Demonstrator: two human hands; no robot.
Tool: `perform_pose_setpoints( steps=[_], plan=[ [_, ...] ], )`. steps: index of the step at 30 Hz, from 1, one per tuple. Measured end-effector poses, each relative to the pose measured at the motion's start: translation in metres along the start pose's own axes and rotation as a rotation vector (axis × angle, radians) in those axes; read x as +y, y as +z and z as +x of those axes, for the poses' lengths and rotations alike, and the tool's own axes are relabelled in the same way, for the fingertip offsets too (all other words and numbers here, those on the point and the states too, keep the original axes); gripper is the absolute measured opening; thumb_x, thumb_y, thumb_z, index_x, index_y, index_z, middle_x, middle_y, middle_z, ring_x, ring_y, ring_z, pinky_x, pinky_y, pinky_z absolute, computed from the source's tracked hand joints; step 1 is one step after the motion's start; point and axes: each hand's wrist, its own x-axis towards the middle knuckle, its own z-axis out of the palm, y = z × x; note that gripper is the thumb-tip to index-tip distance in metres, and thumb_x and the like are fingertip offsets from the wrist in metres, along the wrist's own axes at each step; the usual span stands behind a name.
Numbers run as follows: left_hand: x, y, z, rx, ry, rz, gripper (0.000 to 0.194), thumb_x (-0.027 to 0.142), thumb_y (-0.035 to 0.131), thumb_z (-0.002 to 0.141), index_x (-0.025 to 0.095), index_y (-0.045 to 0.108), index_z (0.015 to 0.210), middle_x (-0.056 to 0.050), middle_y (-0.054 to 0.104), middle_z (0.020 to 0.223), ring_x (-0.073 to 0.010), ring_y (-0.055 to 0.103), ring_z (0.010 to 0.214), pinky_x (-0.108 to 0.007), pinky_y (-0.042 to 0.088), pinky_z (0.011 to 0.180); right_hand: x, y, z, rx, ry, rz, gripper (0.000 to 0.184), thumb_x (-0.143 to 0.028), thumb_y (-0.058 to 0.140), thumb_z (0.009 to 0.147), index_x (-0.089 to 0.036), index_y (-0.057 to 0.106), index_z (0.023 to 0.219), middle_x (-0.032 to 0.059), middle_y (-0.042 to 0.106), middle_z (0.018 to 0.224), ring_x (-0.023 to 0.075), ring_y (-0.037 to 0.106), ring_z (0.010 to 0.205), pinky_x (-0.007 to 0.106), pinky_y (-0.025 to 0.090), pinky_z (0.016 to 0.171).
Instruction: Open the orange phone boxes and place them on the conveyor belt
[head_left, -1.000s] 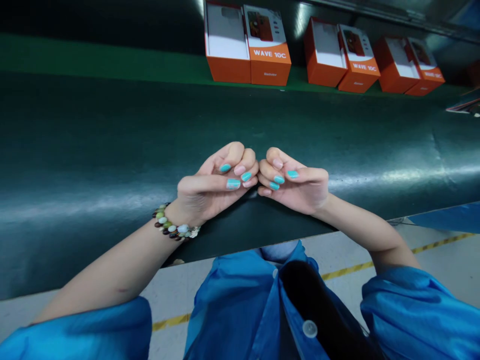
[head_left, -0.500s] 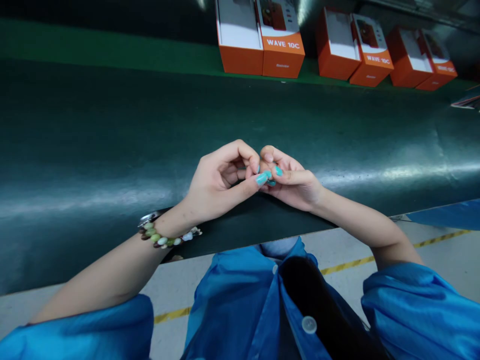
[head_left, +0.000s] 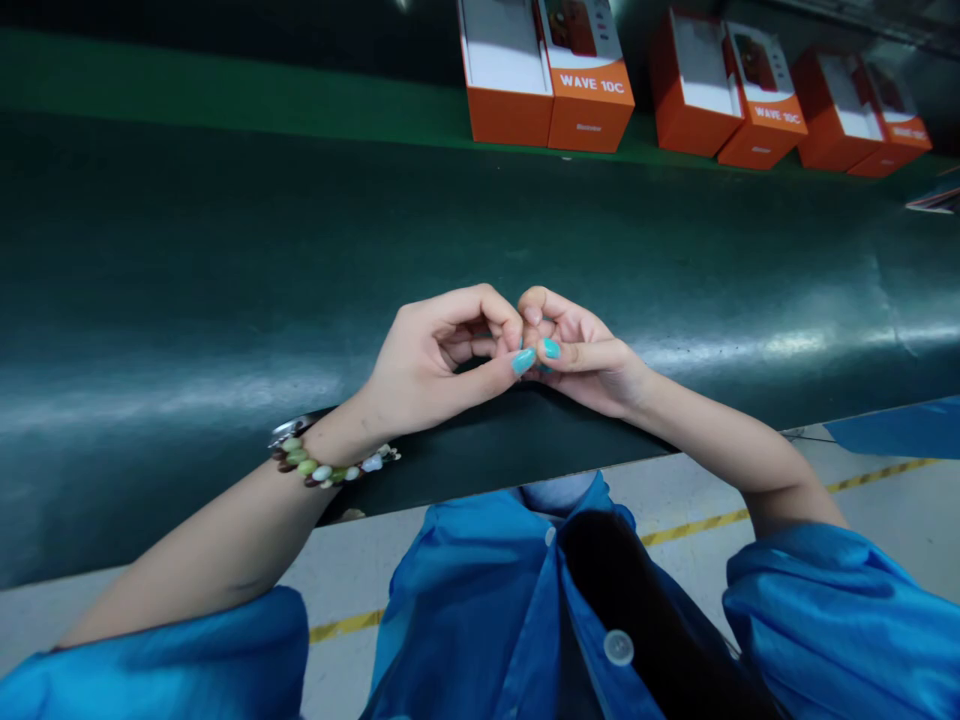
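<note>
Left hand (head_left: pixel 431 360) and right hand (head_left: pixel 592 355) are over the counter (head_left: pixel 225 260), near its front edge, with their tips meeting. The fingers of both hands are curled inward. On the left, the index finger arches toward the thumb, forming a loose loop; on the right, the thumb lies across the bent fingers. Whether either set closes fully, or pinches a small item where the tips meet, cannot be determined, as the contact area is partly hidden. Turquoise polish is noted on both thumbnails.

Beyond the fingers and slightly to their right, well apart from them, is the nearest open box (head_left: pixel 506 50), orange outside and white inside. Directly against its right side is a printed cover (head_left: pixel 589 85), marked "WAVE 10C". A second pair (head_left: pixel 727 90) of the same pattern is located farther right of the fingers, and a third pair (head_left: pixel 862 115) beyond that. All three rest on a green strip (head_left: pixel 225 85) along the counter's far side.

Behind the left fingers, at the wrist, are a beaded bracelet (head_left: pixel 322 473) and a silver-coloured metal item (head_left: pixel 291 430). Nearer the body than the fingers are a blue garment (head_left: pixel 465 600) with a pale button (head_left: pixel 619 648) and a light floor (head_left: pixel 352 570) bearing a yellow stripe (head_left: pixel 345 627).
</note>
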Motion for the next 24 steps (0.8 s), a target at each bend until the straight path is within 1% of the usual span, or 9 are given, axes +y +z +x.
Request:
perform_pose_setpoints(
  steps=[4, 10, 14, 21, 24],
  plan=[
    [-0.001, -0.001, -0.001, -0.021, -0.009, 0.028, 0.028, 0.034, 0.086, 0.076, 0.016, 0.065, 0.075, -0.002, 0.062, 0.076, -0.0123, 0.063, 0.067, -0.02, 0.059, 0.067, 0.001, 0.0, 0.001, 0.01, -0.015, -0.062, 0.036, -0.022, 0.087, 0.079, -0.016, 0.056, 0.097, 0.0003, 0.065, 0.08, 0.0101, 0.06, 0.073, 0.018, 0.049, 0.071],
    [-0.005, -0.003, -0.004, -0.028, 0.022, 0.058, 0.016, 0.024, 0.079, 0.079, 0.016, 0.065, 0.079, -0.001, 0.063, 0.078, -0.0123, 0.066, 0.073, -0.019, 0.061, 0.072, 0.003, 0.0, 0.001, 0.022, -0.033, -0.088, 0.033, -0.019, 0.086, 0.081, -0.015, 0.057, 0.097, -0.0004, 0.063, 0.079, 0.0096, 0.059, 0.072, 0.018, 0.047, 0.071],
    [-0.008, -0.003, -0.006, -0.016, 0.045, 0.073, 0.013, 0.018, 0.078, 0.078, 0.015, 0.065, 0.079, -0.001, 0.064, 0.078, -0.0118, 0.066, 0.07, -0.019, 0.061, 0.07, 0.006, -0.001, 0.002, 0.019, -0.026, -0.082, 0.033, -0.019, 0.086, 0.081, -0.015, 0.057, 0.097, -0.0007, 0.063, 0.078, 0.0092, 0.059, 0.072, 0.017, 0.047, 0.071],
    [-0.011, -0.003, -0.007, -0.007, 0.078, 0.068, 0.011, 0.014, 0.076, 0.077, 0.015, 0.066, 0.081, -0.001, 0.065, 0.079, -0.0119, 0.067, 0.07, -0.019, 0.062, 0.071, 0.008, -0.003, 0.002, 0.021, -0.011, -0.035, 0.034, -0.018, 0.086, 0.08, -0.015, 0.057, 0.098, -0.0011, 0.063, 0.078, 0.0085, 0.059, 0.072, 0.017, 0.047, 0.072],
    [-0.012, -0.002, -0.006, -0.005, 0.079, 0.058, 0.009, 0.011, 0.074, 0.077, 0.015, 0.066, 0.081, -0.001, 0.065, 0.079, -0.0111, 0.067, 0.071, -0.016, 0.06, 0.07, 0.008, -0.003, 0.002, 0.018, -0.004, -0.021, 0.034, -0.017, 0.087, 0.079, -0.014, 0.058, 0.099, -0.0011, 0.064, 0.077, 0.0086, 0.059, 0.072, 0.017, 0.047, 0.073]
  ],
)
